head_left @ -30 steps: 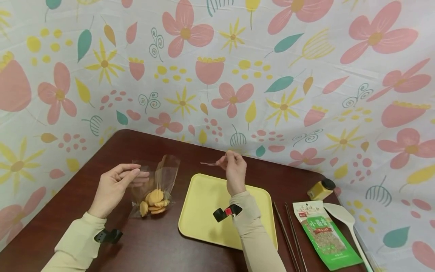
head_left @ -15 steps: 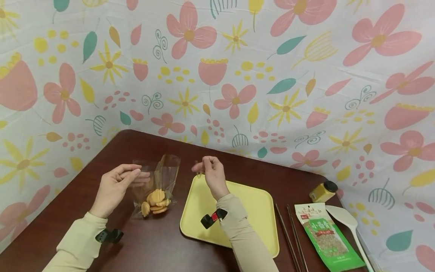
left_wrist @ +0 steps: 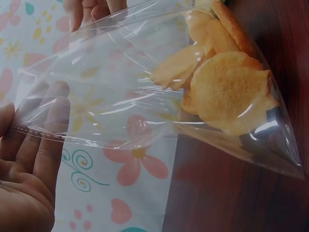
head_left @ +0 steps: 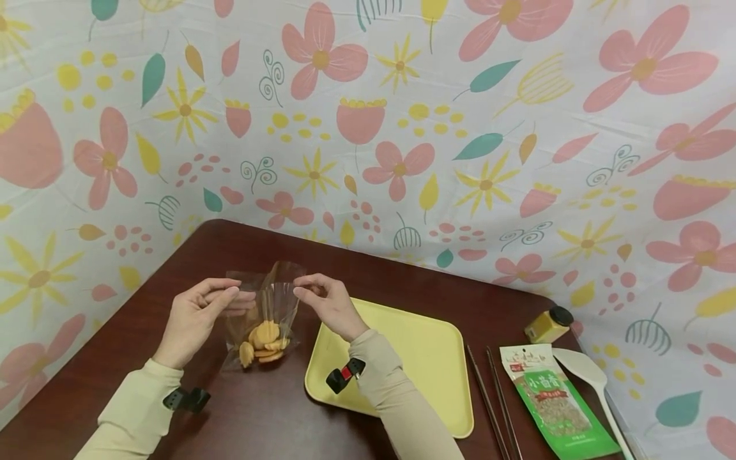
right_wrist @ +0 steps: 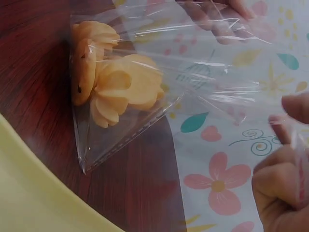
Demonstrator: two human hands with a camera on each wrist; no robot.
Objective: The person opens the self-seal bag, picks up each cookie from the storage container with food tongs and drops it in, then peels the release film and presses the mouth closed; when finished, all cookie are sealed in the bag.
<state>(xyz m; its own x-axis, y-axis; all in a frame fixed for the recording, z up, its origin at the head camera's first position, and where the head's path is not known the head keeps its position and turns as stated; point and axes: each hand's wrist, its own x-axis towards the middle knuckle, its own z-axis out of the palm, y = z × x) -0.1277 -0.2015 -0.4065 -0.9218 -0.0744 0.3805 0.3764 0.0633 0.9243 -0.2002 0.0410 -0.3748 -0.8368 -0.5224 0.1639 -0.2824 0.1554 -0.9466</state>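
A clear plastic bag [head_left: 280,300] of yellow-brown biscuits stands on the dark wooden table, its biscuits [left_wrist: 231,92] gathered at the bottom. My left hand [head_left: 198,313] pinches one side of the bag's mouth, with thumb outside and fingers showing through the film in the left wrist view. On the opposite side, my right hand [head_left: 330,303] has thumb and index fingertips right at the bag's upper edge. Its other fingers [right_wrist: 277,179] curl round a thin clear plastic strip [right_wrist: 301,164], partly cut off by the frame.
A yellow tray [head_left: 425,358] lies under the right forearm. To its right are a pair of metal chopsticks [head_left: 497,396], a green seasoning packet [head_left: 554,399], a white spatula [head_left: 581,367] and a yellow jar with black lid [head_left: 548,324]. A flowered cloth [head_left: 368,128] hangs behind the table.
My right hand has moved left from above the tray to the bag's mouth, carrying the clear strip. My left hand has kept its place on the bag.
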